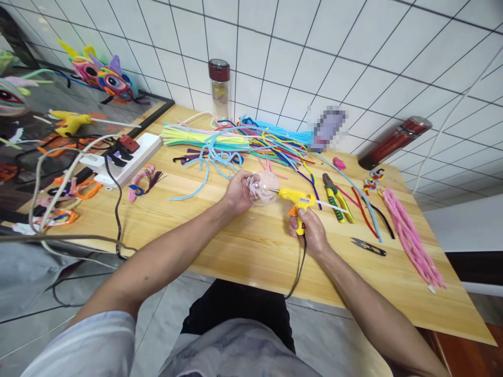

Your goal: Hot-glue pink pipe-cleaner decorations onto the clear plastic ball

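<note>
In my left hand (238, 193) is a clear, round, see-through ball (264, 187), gripped at its left side over the wooden table. My right hand (310, 229) is wrapped round the handle of a yellow hot glue gun (293, 198), fingers near its orange trigger. The gun's metal nozzle points left and meets or nearly meets the ball's right side; I cannot tell whether it touches. A white glue stick (332, 206) juts out of the gun's back, and a black cord hangs from the handle.
Behind my hands lies a heap of coloured pipe cleaners (236, 139). Pliers (334, 199), thread snips (368, 246) and a pink pipe-cleaner bundle (411, 235) lie to the right. A power strip (128, 159) with cords sits left. A bottle (219, 89) and a red flask (395, 142) stand behind.
</note>
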Demonstrator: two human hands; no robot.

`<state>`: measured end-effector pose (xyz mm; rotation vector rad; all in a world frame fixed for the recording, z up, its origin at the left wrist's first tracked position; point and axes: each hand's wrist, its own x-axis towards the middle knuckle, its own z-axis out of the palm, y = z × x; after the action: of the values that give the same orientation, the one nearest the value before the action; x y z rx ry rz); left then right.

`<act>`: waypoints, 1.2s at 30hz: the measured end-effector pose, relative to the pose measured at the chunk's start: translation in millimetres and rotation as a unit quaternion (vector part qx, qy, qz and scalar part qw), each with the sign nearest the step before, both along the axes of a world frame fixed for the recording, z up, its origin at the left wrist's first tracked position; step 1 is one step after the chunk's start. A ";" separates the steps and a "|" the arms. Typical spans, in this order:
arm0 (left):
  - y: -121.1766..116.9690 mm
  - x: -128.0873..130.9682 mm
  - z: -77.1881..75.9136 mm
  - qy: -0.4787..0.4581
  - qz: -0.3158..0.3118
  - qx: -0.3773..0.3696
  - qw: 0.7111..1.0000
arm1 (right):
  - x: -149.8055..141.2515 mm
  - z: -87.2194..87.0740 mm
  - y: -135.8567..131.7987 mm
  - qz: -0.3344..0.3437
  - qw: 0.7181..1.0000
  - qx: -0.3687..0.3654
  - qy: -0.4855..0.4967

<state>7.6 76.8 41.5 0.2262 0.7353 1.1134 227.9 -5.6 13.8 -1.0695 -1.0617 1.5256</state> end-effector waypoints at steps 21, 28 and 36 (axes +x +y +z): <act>4.4 2.8 -9.2 0.167 0.122 0.245 0.947 | 10.5 16.5 17.2 -0.189 0.975 -0.018 -0.116; 0.9 -1.3 -4.1 0.302 0.199 0.348 0.865 | 6.5 16.7 13.5 -0.091 0.974 -0.091 -0.187; -8.1 -1.9 -7.0 0.436 0.168 0.429 0.774 | 3.6 11.3 -34.2 -0.055 0.984 -0.077 -0.150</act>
<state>5.7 68.7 34.5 1.5283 1.0481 1.6514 231.5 -39.8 25.0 -1.4772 -1.0800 1.4034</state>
